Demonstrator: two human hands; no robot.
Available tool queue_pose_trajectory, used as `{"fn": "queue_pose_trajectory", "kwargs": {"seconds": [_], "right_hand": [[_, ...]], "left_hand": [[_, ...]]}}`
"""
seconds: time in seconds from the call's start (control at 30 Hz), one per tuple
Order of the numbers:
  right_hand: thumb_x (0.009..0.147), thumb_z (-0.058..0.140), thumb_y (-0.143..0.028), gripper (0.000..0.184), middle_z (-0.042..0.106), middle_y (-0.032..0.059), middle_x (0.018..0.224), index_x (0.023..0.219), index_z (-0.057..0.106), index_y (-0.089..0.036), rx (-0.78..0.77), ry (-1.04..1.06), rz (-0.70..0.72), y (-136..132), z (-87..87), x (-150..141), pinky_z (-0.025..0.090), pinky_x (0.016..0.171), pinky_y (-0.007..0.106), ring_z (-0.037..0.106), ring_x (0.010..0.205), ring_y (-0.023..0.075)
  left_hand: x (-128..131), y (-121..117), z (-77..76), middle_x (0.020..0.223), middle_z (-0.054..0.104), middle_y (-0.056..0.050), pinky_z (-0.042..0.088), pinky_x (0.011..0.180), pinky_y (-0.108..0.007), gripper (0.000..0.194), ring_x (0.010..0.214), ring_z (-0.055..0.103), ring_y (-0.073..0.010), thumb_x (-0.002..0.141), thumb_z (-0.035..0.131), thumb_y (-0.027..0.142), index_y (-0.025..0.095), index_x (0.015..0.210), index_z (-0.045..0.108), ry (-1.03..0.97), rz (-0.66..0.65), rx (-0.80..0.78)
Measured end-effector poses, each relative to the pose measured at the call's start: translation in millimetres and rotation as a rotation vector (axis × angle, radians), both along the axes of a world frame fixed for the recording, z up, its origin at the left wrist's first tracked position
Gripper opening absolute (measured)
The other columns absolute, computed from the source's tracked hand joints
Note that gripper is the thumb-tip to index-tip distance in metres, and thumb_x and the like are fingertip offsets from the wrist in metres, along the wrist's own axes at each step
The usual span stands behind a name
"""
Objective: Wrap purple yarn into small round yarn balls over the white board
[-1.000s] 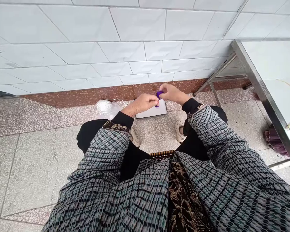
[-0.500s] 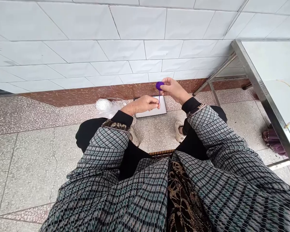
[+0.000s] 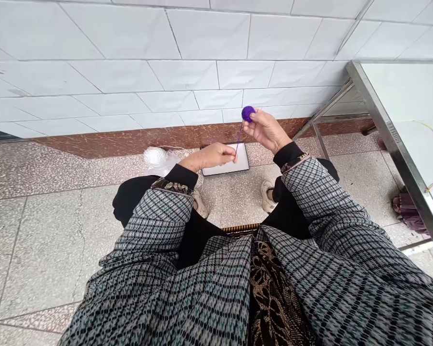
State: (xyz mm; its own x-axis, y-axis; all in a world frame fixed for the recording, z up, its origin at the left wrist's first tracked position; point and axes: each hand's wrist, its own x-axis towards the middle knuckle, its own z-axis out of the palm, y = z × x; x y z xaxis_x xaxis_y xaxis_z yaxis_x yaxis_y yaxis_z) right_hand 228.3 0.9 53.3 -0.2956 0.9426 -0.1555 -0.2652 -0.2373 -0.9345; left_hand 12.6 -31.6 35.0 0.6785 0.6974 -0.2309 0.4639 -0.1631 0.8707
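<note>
Between the thumb and fingers of my right hand (image 3: 269,129) is a small ball of purple yarn (image 3: 248,113), held up in front of the wall's brown base. A purple strand (image 3: 240,134) runs down from the ball to my left hand (image 3: 216,156), whose fingertips pinch it. The strand looks taut and slanted. Below both hands, a shallow white tray with a dark rim (image 3: 225,168) lies on the floor, partly covered by my left hand. A white ball of yarn (image 3: 154,156) in clear plastic sits on the floor left of my left hand.
A white tiled wall (image 3: 180,77) rises just ahead. On the right stands a metal-framed table (image 3: 389,129) with a yellow strand on its top. Under it lies a dark purple folded thing (image 3: 407,209). My shoes (image 3: 268,196) rest on the speckled floor.
My right hand has moved up and slightly right with the purple yarn ball, so the strand between the hands is longer and more slanted. My left hand has hardly moved.
</note>
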Motion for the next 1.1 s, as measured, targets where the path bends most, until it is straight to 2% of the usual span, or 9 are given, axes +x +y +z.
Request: {"fn": "queue_pose_trajectory", "kwargs": {"seconds": [0.13, 0.23, 0.37, 0.47, 0.57, 0.67, 0.77, 0.93, 1.1], "right_hand": [[0.085, 0.077, 0.0, 0.031, 0.061, -0.0033, 0.075, 0.091, 0.054, -0.019, -0.024, -0.418, 0.127, -3.0, -14.1, -6.0, 0.052, 0.059, 0.02, 0.058, 0.062, 0.0087], [0.076, 0.076, 0.01, 0.035, 0.064, -0.0023, 0.078, 0.09, 0.059, -0.017, 0.021, -0.65, 0.419, -12.6, -12.3, -8.9, 0.047, 0.054, 0.021, 0.055, 0.062, 0.0095], [0.079, 0.077, 0.0, 0.028, 0.066, -0.0021, 0.085, 0.096, 0.061, -0.016, 0.057, -0.368, 0.673, -19.3, -0.6, -4.7, 0.049, 0.057, 0.021, 0.057, 0.063, 0.0081], [0.082, 0.082, -0.014, 0.029, 0.065, -0.0032, 0.083, 0.099, 0.058, -0.018, 0.038, -0.087, 0.595, -16.5, 4.0, -0.1, 0.051, 0.059, 0.02, 0.056, 0.062, 0.0069], [0.082, 0.086, -0.022, 0.035, 0.062, -0.0048, 0.081, 0.098, 0.054, -0.02, 0.005, 0.018, 0.398, -11.6, 3.8, 0.9, 0.052, 0.062, 0.019, 0.056, 0.063, 0.0065], [0.085, 0.084, -0.021, 0.034, 0.059, -0.005, 0.079, 0.095, 0.051, -0.021, -0.035, -0.018, 0.238, -8.8, -1.3, -2.7, 0.053, 0.064, 0.018, 0.056, 0.065, 0.0068], [0.088, 0.079, -0.011, 0.031, 0.057, -0.005, 0.073, 0.091, 0.05, -0.021, -0.046, -0.199, 0.169, -9.3, -9.4, -8.8, 0.049, 0.057, 0.017, 0.053, 0.061, 0.0074], [0.084, 0.075, 0.003, 0.03, 0.059, -0.0029, 0.072, 0.087, 0.055, -0.019, -0.031, -0.475, 0.322, -17.6, -10.6, -13.7, 0.045, 0.049, 0.018, 0.052, 0.058, 0.0089], [0.083, 0.077, -0.002, 0.026, 0.065, -0.002, 0.081, 0.094, 0.06, -0.018, -0.104, -0.255, 0.52, -21.7, 0.8, -9.3, 0.051, 0.056, 0.019, 0.056, 0.06, 0.0071]], "left_hand": [[-0.9, -4.6, 7.6, 0.07, 0.065, 0.0, 0.044, 0.063, -0.024, 0.015, 0.061, 0.054, -0.0112, 0.085, 0.064, 0.026, 0.017, 0.08, 0.074, -0.078, -0.116, -0.007], [-6.8, -2.0, 9.7, 0.069, 0.064, -0.001, 0.044, 0.062, -0.024, 0.015, 0.061, 0.053, -0.0109, 0.085, 0.064, 0.025, 0.016, 0.08, 0.074, -0.152, 0.08, 0.057], [-14.6, 5.4, 5.9, 0.06, 0.057, 0.002, 0.044, 0.062, -0.026, 0.013, 0.057, 0.049, -0.0116, 0.084, 0.062, 0.022, 0.016, 0.075, 0.069, -0.144, 0.399, 0.15], [-14.5, 7.6, 1.3, 0.058, 0.055, 0.003, 0.042, 0.062, -0.027, 0.014, 0.058, 0.047, -0.0125, 0.083, 0.06, 0.023, 0.017, 0.073, 0.068, -0.055, 0.442, 0.203], [-8.0, 4.5, -1.8, 0.062, 0.059, 0.002, 0.042, 0.066, -0.027, 0.015, 0.061, 0.05, -0.0127, 0.083, 0.059, 0.022, 0.017, 0.073, 0.07, 0.007, 0.269, 0.209], [-0.3, -1.1, -1.8, 0.066, 0.064, 0.002, 0.042, 0.068, -0.027, 0.017, 0.062, 0.052, -0.0118, 0.084, 0.06, 0.025, 0.018, 0.076, 0.073, 0.011, 0.025, 0.148], [2.4, -5.1, 1.8, 0.068, 0.067, 0.0, 0.043, 0.067, -0.026, 0.018, 0.061, 0.053, -0.0116, 0.085, 0.062, 0.027, 0.017, 0.079, 0.076, -0.009, -0.076, 0.126], [-5.1, -4.9, 9.9, 0.078, 0.072, -0.003, 0.044, 0.072, -0.028, 0.021, 0.069, 0.057, -0.014, 0.086, 0.059, 0.027, 0.016, 0.083, 0.076, -0.039, 0.15, 0.253], [-9.1, 0.4, 6.0, 0.079, 0.071, -0.004, 0.045, 0.075, -0.03, 0.02, 0.076, 0.058, -0.0174, 0.088, 0.057, 0.025, 0.015, 0.082, 0.072, 0.007, 0.409, 0.319]]}}
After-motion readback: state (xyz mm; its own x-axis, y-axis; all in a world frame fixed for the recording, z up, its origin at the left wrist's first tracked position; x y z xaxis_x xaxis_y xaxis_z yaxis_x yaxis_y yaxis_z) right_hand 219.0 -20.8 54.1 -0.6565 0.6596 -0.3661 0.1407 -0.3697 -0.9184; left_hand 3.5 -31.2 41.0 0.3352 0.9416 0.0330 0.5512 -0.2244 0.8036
